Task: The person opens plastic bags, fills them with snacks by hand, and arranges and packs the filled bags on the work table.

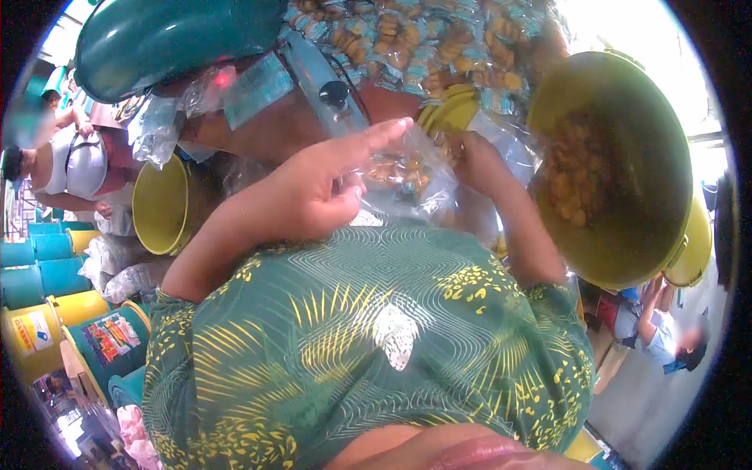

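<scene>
My left hand (pixel 325 176) is beside a clear plastic bag (pixel 431 184), its index finger stretched out and its thumb apart from it. Orange-brown pieces show inside the bag. On the bag's other side, my right hand (pixel 482 164) has its fingers closed at the plastic, with the fingertips partly hidden. Just beyond it lies a yellow object (pixel 450 110), its full shape unclear. A large yellow tub (pixel 627 141) at the right holds many loose orange-brown pieces (pixel 576 176).
Many filled packets (pixel 423 43) are heaped at the top. A dark green tub (pixel 172 43), empty bags (pixel 157 129) and a yellow bucket (pixel 160 205) are at the left. One person (pixel 74 160) stands far left; another (pixel 662 325) is at the lower right.
</scene>
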The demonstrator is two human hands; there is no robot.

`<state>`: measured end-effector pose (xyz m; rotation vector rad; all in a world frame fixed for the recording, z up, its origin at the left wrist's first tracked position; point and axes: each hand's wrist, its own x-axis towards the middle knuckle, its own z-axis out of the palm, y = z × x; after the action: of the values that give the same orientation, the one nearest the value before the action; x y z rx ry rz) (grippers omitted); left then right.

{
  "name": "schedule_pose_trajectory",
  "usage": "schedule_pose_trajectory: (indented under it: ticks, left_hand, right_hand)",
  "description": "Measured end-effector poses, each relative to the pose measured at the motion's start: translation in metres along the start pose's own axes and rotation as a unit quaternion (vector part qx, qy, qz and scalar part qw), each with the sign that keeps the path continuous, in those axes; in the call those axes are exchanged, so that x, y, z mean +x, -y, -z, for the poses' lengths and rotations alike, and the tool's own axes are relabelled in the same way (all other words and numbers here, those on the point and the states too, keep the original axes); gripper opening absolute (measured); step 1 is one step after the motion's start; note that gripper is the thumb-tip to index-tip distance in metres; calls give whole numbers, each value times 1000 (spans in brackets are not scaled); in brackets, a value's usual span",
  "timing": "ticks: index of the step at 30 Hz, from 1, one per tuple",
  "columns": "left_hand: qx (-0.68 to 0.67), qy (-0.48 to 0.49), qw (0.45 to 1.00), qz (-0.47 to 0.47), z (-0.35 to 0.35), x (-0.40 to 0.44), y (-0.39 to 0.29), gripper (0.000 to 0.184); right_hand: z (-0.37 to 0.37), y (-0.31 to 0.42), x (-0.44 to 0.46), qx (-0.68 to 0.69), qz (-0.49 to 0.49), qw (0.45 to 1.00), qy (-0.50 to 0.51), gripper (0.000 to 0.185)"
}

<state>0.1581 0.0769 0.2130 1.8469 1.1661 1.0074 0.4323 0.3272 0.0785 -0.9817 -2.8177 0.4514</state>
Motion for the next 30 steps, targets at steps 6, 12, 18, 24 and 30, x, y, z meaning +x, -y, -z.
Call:
schedule_pose_trajectory:
  ticks: [6, 12, 18, 24, 30]
  left_hand:
    - [-53, -25, 998, 22, -7, -3, 9, 78]
    - [-59, -19, 996, 61, -1, -5, 9, 78]
    - [-73, -31, 996, 51, -2, -5, 14, 78]
    - [-62, -31, 996, 50, 1, -8, 22, 78]
    - [-81, -26, 995, 57, -2, -4, 19, 78]
  right_hand:
    - [-24, 18, -14, -119, -29, 992, 0, 57]
    - [-26, 17, -12, -122, 1, 986, -115, 41]
    - [-42, 18, -64, -40, 26, 997, -64, 38]
    - [-74, -15, -74, 18, -82, 996, -40, 57]
    - [-12, 10, -35, 82, -20, 996, 12, 54]
